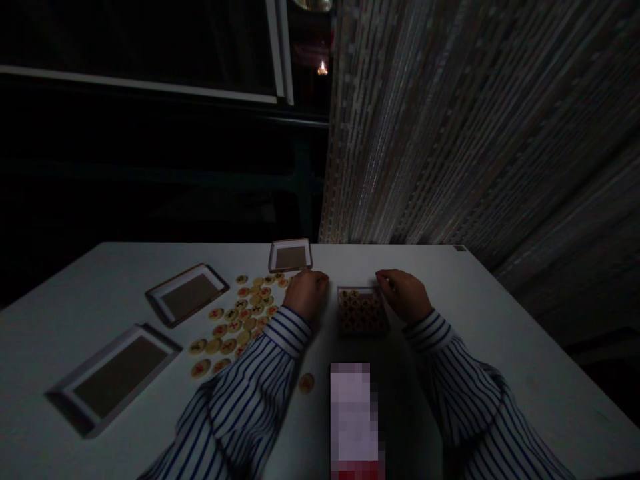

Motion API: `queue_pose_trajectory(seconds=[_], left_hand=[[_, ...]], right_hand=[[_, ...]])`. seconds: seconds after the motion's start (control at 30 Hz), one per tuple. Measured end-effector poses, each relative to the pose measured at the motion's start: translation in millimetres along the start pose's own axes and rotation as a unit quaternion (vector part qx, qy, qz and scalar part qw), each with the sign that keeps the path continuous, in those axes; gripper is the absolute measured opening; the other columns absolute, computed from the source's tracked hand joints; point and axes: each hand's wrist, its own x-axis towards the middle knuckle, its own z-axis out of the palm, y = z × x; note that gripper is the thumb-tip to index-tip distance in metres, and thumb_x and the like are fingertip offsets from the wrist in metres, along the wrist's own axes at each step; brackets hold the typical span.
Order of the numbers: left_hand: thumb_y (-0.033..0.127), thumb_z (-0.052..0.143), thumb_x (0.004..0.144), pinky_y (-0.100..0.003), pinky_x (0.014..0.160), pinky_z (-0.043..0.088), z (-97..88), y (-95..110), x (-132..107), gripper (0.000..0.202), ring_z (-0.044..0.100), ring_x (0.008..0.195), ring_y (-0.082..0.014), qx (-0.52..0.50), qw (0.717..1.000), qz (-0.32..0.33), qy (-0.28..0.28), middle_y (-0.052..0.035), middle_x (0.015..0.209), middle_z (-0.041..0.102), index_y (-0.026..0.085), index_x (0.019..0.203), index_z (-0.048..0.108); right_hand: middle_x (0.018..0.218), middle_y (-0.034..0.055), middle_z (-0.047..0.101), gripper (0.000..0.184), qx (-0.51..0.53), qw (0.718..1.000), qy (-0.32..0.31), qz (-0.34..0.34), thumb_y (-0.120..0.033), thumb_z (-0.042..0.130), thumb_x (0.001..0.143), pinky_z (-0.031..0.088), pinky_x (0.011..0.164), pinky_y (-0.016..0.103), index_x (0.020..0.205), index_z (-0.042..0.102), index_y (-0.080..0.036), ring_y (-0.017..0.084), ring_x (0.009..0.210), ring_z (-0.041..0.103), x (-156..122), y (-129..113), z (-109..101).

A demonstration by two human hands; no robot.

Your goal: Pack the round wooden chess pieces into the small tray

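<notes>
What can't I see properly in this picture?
All in the head view:
Loose discs: some are partly covered by the left sleeve.
Packed discs in the box: too small and dark to read their marks.
Left hand and right hand: both curl, hiding anything inside.
Pixelated patch: blurred by squares, cut off by the bottom edge.

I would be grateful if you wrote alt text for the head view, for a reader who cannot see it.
A person's left hand and right hand, in striped sleeves, are on either side of a box of round pieces on a white table. Loose pieces and three shallow trays lie left of the box, in dim light.
</notes>
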Motion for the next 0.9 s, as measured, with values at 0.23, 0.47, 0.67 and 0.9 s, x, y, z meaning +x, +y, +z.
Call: queue_pose_trajectory(seconds=[0.23, 0.47, 0.67, 0.9], left_hand=[[0.034, 0.046, 0.077, -0.026, 0.077, 0.045, -36.0, -21, -15, 0.028, 0.061, 0.080, -0.0170, -0.080, 0.996, -0.021, 0.040, -0.0032, 0.088, 0.068, 0.019, 0.089, 0.067], [0.047, 0.048, 0.072, -0.028, 0.077, 0.046, -61.9, -67, -17, 0.040, 0.060, 0.081, -0.0180, -0.149, 0.988, -0.025, 0.042, -0.0044, 0.088, 0.068, 0.017, 0.093, 0.065], [0.044, 0.049, 0.072, -0.027, 0.073, 0.047, -90.1, -82, -17, 0.037, 0.061, 0.076, -0.0174, -0.168, 0.981, -0.036, 0.090, -0.0041, 0.086, 0.068, 0.016, 0.089, 0.065], [0.041, 0.048, 0.074, -0.026, 0.072, 0.047, -98.1, -98, -20, 0.034, 0.060, 0.074, -0.0160, -0.121, 0.990, -0.023, 0.070, -0.0046, 0.091, 0.067, 0.017, 0.092, 0.065]], right_hand=[[0.089, 0.0049, 0.066, 0.026, 0.059, 0.996, 0.065, -0.008, -0.028, 0.041, 0.083, 0.043, 0.073, 0.025, 0.091, 0.063, -0.017, 0.014, 0.076, 0.059, 1, -9, -22], [0.083, 0.0041, 0.066, 0.025, 0.074, 0.996, 0.050, -0.010, -0.028, 0.041, 0.083, 0.043, 0.070, 0.025, 0.090, 0.063, -0.017, 0.014, 0.074, 0.059, 1, -23, -23], [0.082, 0.0030, 0.066, 0.024, 0.072, 0.997, 0.035, -0.003, -0.029, 0.041, 0.083, 0.043, 0.066, 0.024, 0.089, 0.062, -0.018, 0.014, 0.073, 0.060, -1, -26, -20], [0.083, 0.0032, 0.066, 0.025, 0.061, 0.998, 0.018, -0.004, -0.031, 0.041, 0.083, 0.044, 0.064, 0.025, 0.090, 0.062, -0.018, 0.015, 0.073, 0.060, 1, -24, -21]])
